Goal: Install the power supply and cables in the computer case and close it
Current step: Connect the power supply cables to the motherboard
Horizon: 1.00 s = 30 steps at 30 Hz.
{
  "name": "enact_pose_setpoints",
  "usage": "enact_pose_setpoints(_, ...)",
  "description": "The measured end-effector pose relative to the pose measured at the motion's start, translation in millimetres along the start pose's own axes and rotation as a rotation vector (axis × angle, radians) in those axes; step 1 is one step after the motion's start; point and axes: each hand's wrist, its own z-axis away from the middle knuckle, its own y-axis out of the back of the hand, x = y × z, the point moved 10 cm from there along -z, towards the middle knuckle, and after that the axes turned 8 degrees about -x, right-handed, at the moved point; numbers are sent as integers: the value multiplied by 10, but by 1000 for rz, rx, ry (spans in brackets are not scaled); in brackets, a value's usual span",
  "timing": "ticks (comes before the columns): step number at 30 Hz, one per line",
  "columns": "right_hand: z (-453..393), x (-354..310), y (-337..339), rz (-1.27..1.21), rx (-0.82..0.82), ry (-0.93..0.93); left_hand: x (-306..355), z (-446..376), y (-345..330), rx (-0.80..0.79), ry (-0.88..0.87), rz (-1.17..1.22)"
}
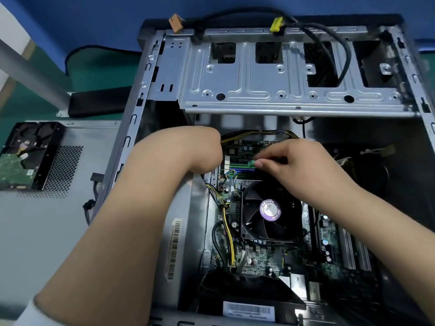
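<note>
Risk sits at our right hand [303, 168]: its fingers [270, 161] pinch something small we cannot identify above the green motherboard [256, 257]. A slip could bend pins. Our left hand's [200, 151] fingers are hidden.

Both bare forearms reach away from the viewer. The left hand [200, 151] is bent down at the wrist, its fingers hidden from view. The right hand [296, 163], to its right, has curled fingers, thumb and fingertips [260, 164] pinched together, pointing left.
</note>
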Motion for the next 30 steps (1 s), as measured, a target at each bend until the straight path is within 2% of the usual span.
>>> enact_pose_setpoints(3, -126, 32, -121, 46, -88, -35, -54, 28, 47, 10, 12, 27)
enact_pose_setpoints(6, -315, 8, -225, -11, -155, -52, -135, 12, 51, -23, 16, 38)
enact_pose_setpoints(13, -630, -7, -289, -66, -65, -108, -241, -76, -24, -104, -19, 99)
enact_pose_setpoints(16, -727, 43, -295, -64, -63, -160, -205, -96, -51, -118, -33, 26)
enact_pose_setpoints(26, -762, -93, -448, 10, -75, -81, -104, -109, -51, -124, -47, -33)
enact_pose_setpoints(30, -811, -105, -445, 22, -59, -111, -92, -93, -35, -115, -47, -38)
